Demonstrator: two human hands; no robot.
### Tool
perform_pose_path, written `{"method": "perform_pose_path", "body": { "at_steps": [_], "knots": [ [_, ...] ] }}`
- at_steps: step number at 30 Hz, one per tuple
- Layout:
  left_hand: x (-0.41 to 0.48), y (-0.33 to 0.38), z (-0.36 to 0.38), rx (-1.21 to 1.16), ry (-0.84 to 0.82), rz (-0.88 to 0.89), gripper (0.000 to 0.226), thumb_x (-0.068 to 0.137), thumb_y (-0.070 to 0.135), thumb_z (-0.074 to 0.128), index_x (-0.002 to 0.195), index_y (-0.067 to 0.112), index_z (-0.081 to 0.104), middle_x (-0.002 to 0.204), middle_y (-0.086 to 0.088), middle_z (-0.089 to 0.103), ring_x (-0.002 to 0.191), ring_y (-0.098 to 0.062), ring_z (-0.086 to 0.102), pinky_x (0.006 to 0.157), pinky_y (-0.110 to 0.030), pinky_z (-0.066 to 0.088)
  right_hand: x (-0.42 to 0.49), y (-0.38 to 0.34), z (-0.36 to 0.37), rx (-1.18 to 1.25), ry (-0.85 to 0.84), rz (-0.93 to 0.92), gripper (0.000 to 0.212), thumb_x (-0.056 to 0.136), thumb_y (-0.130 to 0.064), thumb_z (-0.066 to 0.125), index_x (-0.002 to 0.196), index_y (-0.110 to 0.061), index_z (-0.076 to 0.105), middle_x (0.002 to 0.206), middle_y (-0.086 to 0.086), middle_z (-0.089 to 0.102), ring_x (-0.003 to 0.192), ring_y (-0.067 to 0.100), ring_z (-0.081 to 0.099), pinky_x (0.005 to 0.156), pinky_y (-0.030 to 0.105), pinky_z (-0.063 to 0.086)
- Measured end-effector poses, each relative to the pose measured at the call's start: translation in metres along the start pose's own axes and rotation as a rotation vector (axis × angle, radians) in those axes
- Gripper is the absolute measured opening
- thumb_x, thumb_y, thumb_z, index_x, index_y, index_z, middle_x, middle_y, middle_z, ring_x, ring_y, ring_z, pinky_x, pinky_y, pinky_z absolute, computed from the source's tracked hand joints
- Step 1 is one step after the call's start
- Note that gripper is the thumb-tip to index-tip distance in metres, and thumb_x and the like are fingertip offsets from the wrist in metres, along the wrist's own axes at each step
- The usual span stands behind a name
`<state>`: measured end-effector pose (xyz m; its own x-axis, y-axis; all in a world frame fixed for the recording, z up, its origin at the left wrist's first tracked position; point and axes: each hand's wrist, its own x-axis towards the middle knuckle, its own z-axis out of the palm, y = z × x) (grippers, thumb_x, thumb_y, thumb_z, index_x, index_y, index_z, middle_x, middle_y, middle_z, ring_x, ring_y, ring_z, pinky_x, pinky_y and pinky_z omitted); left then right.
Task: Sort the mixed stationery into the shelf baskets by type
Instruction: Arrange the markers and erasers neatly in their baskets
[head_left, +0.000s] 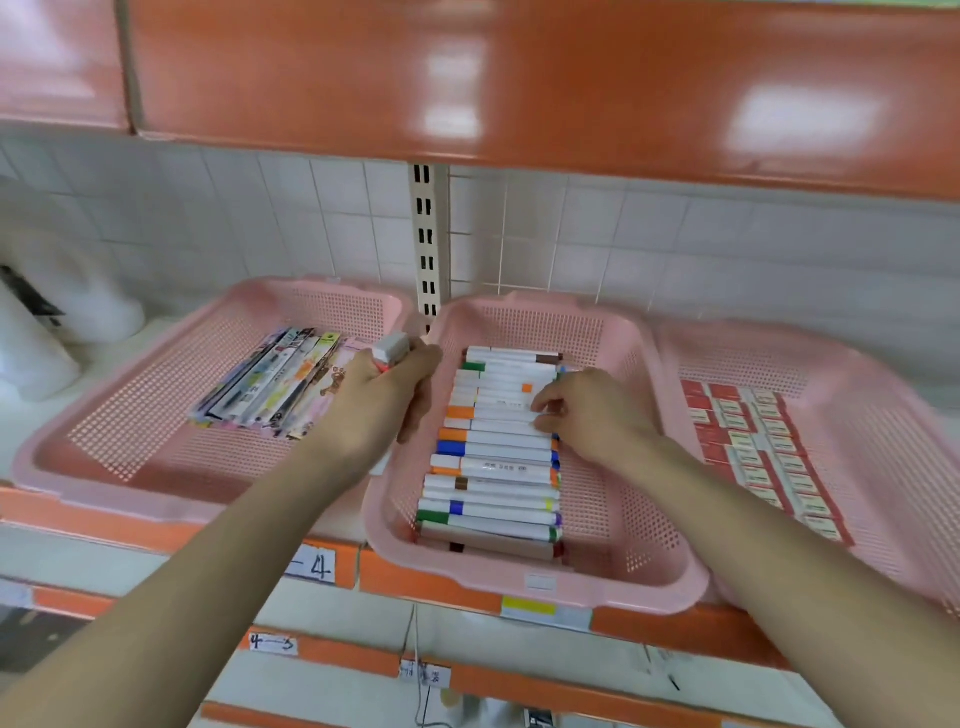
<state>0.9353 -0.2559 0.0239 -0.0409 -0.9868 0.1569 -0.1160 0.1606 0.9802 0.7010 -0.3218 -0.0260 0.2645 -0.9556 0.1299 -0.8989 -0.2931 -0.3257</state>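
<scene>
Three pink mesh baskets stand side by side on the shelf. The middle basket (670, 566) holds a row of white markers (498, 457) with coloured caps. My right hand (587, 410) rests on that row, fingertips curled onto one marker near the row's far end. My left hand (384, 395) hovers over the gap between the left and middle baskets and grips a small bundle of items with a white end (390, 348). The left basket (104, 467) holds packaged pens (275, 384). The right basket (883, 467) holds rows of small red-and-white eraser boxes (753, 452).
An orange shelf (519, 78) hangs low overhead. A slotted upright (427, 239) runs down the tiled back wall behind the baskets. White rolls (47, 322) stand at the far left. Orange shelf edges with handwritten labels (317, 566) lie below.
</scene>
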Motion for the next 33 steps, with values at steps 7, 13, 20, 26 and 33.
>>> {"method": "perform_pose_path", "body": {
  "at_steps": [7, 13, 20, 26, 33],
  "knots": [
    [0.003, 0.0, -0.009, -0.191, -0.348, -0.013, 0.04, 0.095, 0.021, 0.051, 0.057, 0.019, 0.039, 0.046, -0.005, 0.033, 0.036, -0.017, 0.026, 0.043, -0.02, 0.031, -0.003, -0.026, -0.018, 0.239, 0.08, -0.083, 0.026, 0.089, -0.026, 0.07, 0.115, -0.031, 0.07, 0.105, -0.015, 0.067, 0.083, 0.0, 0.057, 0.073, 0.02, 0.043],
    [0.006, 0.003, -0.009, -0.141, -0.482, 0.033, 0.042, 0.097, 0.021, 0.051, 0.059, 0.009, 0.04, 0.048, -0.008, 0.034, 0.039, -0.02, 0.027, 0.045, -0.021, 0.034, -0.011, -0.073, -0.04, 0.572, -0.013, -0.308, 0.037, 0.089, -0.024, 0.071, 0.123, -0.039, 0.066, 0.103, -0.027, 0.068, 0.087, 0.001, 0.064, 0.073, 0.011, 0.045],
    [0.003, 0.007, -0.011, 0.019, -0.569, 0.0, 0.035, 0.101, 0.037, 0.049, 0.073, 0.029, 0.069, 0.057, -0.014, 0.054, 0.049, -0.021, 0.048, 0.054, -0.028, 0.043, -0.02, -0.074, -0.043, 0.413, 0.092, -0.363, 0.024, 0.083, -0.015, 0.076, 0.107, -0.018, 0.077, 0.082, -0.027, 0.065, 0.081, -0.009, 0.059, 0.069, 0.006, 0.037],
    [0.006, 0.004, -0.018, 0.082, -0.442, -0.114, 0.04, 0.097, 0.048, 0.049, 0.1, 0.013, 0.068, 0.082, -0.01, 0.077, 0.065, -0.023, 0.07, 0.065, -0.031, 0.058, -0.032, -0.065, -0.038, 0.32, 0.158, -0.33, 0.013, 0.085, -0.014, 0.075, 0.097, -0.017, 0.078, 0.089, -0.01, 0.069, 0.086, 0.006, 0.052, 0.081, 0.013, 0.038],
    [0.01, 0.001, -0.044, 0.293, -0.214, -0.017, 0.063, 0.081, 0.08, 0.034, 0.057, 0.023, 0.044, 0.057, 0.0, 0.049, 0.053, -0.014, 0.045, 0.061, -0.028, 0.041, -0.05, -0.039, -0.027, 0.303, 0.203, -0.097, 0.016, 0.079, -0.008, 0.08, 0.095, -0.007, 0.079, 0.093, 0.006, 0.067, 0.093, 0.025, 0.061, 0.086, 0.032, 0.045]
  ]
}}
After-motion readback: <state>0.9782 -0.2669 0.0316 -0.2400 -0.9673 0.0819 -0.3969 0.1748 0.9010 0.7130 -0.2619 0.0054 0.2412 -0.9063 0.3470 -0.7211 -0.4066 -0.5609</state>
